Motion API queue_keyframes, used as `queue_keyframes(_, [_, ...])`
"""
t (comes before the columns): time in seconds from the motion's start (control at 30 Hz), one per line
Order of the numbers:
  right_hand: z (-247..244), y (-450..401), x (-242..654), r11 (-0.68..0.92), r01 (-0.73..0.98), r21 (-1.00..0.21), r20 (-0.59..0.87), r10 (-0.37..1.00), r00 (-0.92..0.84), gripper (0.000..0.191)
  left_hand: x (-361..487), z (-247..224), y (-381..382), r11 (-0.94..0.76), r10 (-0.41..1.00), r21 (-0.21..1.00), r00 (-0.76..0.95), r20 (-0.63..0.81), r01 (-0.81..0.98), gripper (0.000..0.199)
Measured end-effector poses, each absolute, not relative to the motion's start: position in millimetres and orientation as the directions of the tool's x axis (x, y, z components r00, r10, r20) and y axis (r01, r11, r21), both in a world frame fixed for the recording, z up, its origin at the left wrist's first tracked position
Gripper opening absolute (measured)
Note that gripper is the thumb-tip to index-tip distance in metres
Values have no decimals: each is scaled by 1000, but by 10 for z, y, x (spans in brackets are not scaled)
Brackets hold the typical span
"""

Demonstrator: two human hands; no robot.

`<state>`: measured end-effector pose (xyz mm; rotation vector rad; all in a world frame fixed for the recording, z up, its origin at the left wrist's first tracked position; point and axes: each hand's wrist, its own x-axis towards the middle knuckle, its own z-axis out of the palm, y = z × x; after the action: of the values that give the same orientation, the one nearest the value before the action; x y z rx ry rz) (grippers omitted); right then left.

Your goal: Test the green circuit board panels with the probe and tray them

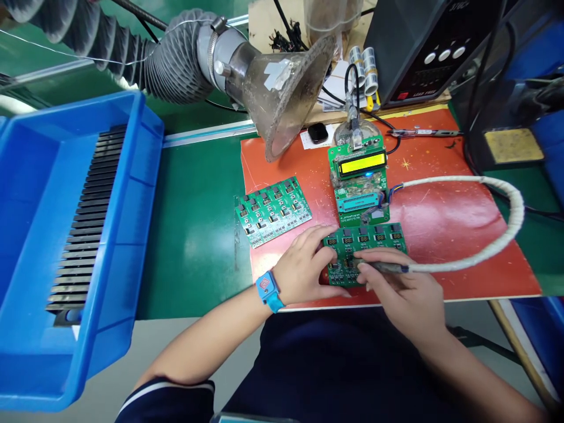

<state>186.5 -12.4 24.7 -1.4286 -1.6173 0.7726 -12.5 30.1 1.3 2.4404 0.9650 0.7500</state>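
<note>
A green circuit board (pixel 372 245) with a row of small digit displays lies on the red mat before me. My left hand (pixel 303 265), with a blue wrist strap (pixel 268 289), grips its left end, the thumb along the near edge. Between the fingers of my right hand (pixel 409 296) is a dark pen-like probe (pixel 388 268), its tip over the board's middle; the fingers hide the exact contact. From the probe a white-wrapped cable (pixel 467 264) loops back to a programmer board (pixel 359 220) with a lit yellow screen. Left of that lies a second, similar circuit board (pixel 273 211).
A blue bin (pixel 147 176) at left holds a rack of dark slats (pixel 90 223). A clear fume hood (pixel 286 88) on a grey hose overhangs the red mat (pixel 440 235). Behind stand a black soldering station (pixel 423 53) and a yellow sponge (pixel 513 145).
</note>
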Motion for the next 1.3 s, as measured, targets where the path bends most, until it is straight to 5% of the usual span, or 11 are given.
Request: queue_keyframes(1.3, [194, -14, 1695, 340, 562, -754, 349, 932, -97, 6, -130, 9, 292, -648, 733, 576, 614, 294, 499, 42])
